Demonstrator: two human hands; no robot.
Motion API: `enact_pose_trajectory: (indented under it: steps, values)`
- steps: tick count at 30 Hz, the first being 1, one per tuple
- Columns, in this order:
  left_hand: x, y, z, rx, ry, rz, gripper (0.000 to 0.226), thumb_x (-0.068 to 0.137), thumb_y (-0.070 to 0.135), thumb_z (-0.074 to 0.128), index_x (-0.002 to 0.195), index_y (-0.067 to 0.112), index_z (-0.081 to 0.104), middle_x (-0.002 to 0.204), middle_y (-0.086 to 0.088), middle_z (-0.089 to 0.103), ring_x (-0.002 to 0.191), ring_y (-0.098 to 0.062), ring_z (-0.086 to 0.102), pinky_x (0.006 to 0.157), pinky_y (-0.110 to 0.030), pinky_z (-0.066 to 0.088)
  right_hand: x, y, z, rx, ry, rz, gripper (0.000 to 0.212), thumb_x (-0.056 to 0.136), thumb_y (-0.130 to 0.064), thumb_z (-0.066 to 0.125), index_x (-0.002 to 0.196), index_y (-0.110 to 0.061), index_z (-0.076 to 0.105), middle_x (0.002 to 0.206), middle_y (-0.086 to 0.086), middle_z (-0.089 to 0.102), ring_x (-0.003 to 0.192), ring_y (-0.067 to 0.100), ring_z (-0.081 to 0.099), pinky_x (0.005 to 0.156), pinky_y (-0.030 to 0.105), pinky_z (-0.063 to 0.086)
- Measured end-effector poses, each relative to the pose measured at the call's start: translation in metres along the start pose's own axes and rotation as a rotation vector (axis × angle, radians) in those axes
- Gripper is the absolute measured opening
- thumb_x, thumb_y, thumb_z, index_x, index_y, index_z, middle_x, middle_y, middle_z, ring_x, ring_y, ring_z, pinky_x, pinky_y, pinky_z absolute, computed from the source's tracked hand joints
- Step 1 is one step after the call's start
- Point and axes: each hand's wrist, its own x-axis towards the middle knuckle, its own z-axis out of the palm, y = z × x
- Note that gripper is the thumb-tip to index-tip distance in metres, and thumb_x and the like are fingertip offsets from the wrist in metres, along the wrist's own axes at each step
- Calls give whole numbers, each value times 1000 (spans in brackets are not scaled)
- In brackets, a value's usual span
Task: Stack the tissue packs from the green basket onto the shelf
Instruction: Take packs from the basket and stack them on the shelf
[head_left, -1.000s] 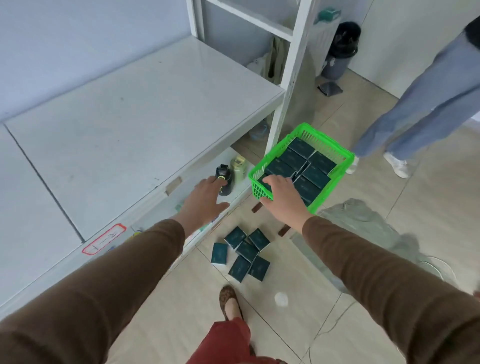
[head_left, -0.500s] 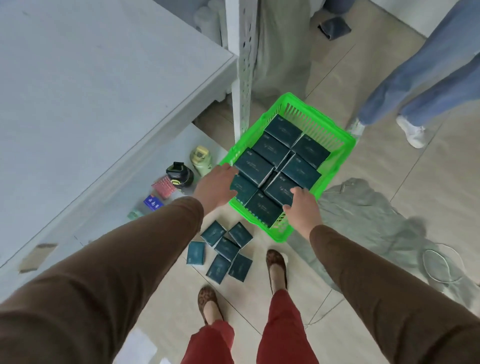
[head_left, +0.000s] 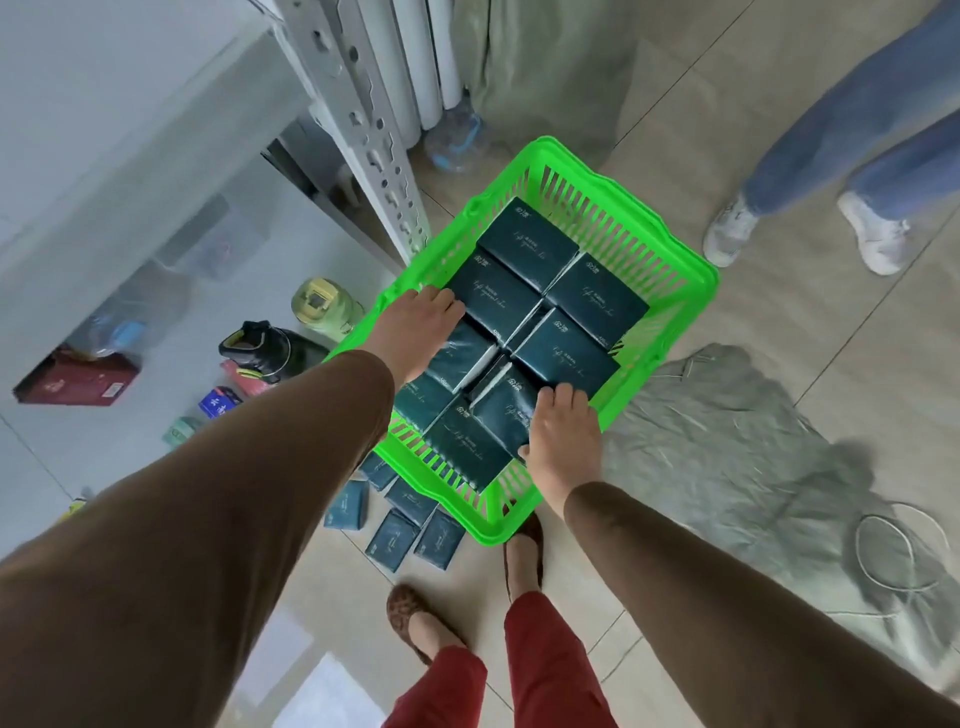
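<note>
The green basket (head_left: 670, 244) stands on the floor beside the shelf's upright post (head_left: 363, 130). Several dark teal tissue packs (head_left: 597, 296) fill it in two rows. My left hand (head_left: 415, 332) reaches in at the basket's left side, palm down, with its fingers curled over the far edge of a pack (head_left: 462, 358). At the near right corner my right hand (head_left: 563, 441) grips another pack (head_left: 506, 410), fingers on top and thumb at its side. The grey shelf board (head_left: 104, 114) lies at the upper left.
Several loose tissue packs (head_left: 395, 535) lie on the floor under the basket's near edge. Bottles (head_left: 322, 306) and a red box (head_left: 78, 379) sit on the bottom shelf. Another person's legs (head_left: 831, 156) stand at the upper right. A grey cloth (head_left: 727, 441) with a wire loop (head_left: 904, 551) lies to the right.
My head has leaned down toward the basket. The left hand went from the basket's rim onto a pack inside; the right hand has closed on a near pack.
</note>
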Motion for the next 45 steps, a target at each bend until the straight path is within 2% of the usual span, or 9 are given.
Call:
enact_pose_trajectory:
  steps: [8, 14, 19, 25, 30, 33, 38, 41, 45]
  values:
    - [-20, 0, 1, 133, -88, -31, 63, 74, 32, 78, 125, 13, 47, 104, -1, 60, 105, -24, 47, 82, -34, 40, -8, -2, -4, 1, -20, -144, 78, 66, -35, 87, 125, -18, 39, 92, 4, 62, 81, 28, 61, 75, 40, 42]
    - [-95, -18, -33, -87, 1, -309, 58, 69, 50, 77, 109, 15, 55, 105, -5, 64, 109, -30, 48, 88, -41, 39, -22, -6, -63, 689, -72, -101, 70, 71, -17, 81, 128, -17, 41, 113, 6, 60, 104, 25, 53, 88, 36, 47]
    - [-220, -31, -69, -539, 104, -655, 51, 71, 51, 74, 108, 23, 52, 97, -1, 61, 92, -27, 60, 67, -36, 46, -67, -49, -142, 1009, -113, -197, 50, 75, -26, 84, 107, -29, 46, 104, -12, 61, 92, 6, 62, 83, 22, 49]
    - [-427, -31, -93, -803, 245, -896, 37, 76, 38, 74, 95, 23, 46, 82, 3, 56, 78, -23, 56, 60, -31, 38, -164, -147, -206, 1015, -83, -451, 50, 78, -47, 76, 119, -38, 50, 94, -7, 64, 91, 12, 65, 90, 42, 53]
    - [-604, -38, -107, -847, 403, -1065, 44, 75, 28, 75, 109, 21, 49, 91, -1, 61, 80, -25, 57, 63, -33, 41, -263, -251, -240, 966, -78, -723, 43, 93, -33, 68, 128, -31, 44, 79, 11, 46, 62, 6, 39, 64, 22, 40]
    - [-697, -57, -113, -819, 462, -1140, 47, 74, 30, 78, 111, 20, 51, 95, -3, 61, 86, -27, 57, 71, -38, 47, -304, -320, -252, 964, -117, -798, 59, 88, -24, 74, 134, -31, 38, 69, -6, 38, 57, -1, 40, 65, 15, 41]
    - [-814, -112, -101, -680, 548, -1251, 51, 71, 25, 84, 114, 12, 60, 109, -11, 53, 100, -32, 53, 86, -41, 45, -341, -430, -269, 975, -203, -857, 49, 79, -20, 81, 113, -25, 45, 103, -6, 55, 100, 11, 59, 84, 27, 46]
    - [-857, -150, -87, -627, 539, -1301, 52, 74, 22, 82, 120, 11, 60, 114, -12, 52, 104, -33, 53, 87, -40, 44, -349, -491, -271, 990, -216, -868, 36, 79, -21, 80, 91, -26, 46, 102, -3, 61, 101, 18, 62, 87, 34, 50]
    - [-893, -207, -68, -596, 513, -1316, 52, 77, 21, 79, 124, 13, 58, 117, -10, 53, 103, -32, 55, 86, -40, 46, -342, -569, -268, 1036, -247, -883, 35, 80, -18, 80, 105, -19, 55, 103, -8, 65, 97, 14, 63, 89, 32, 52]
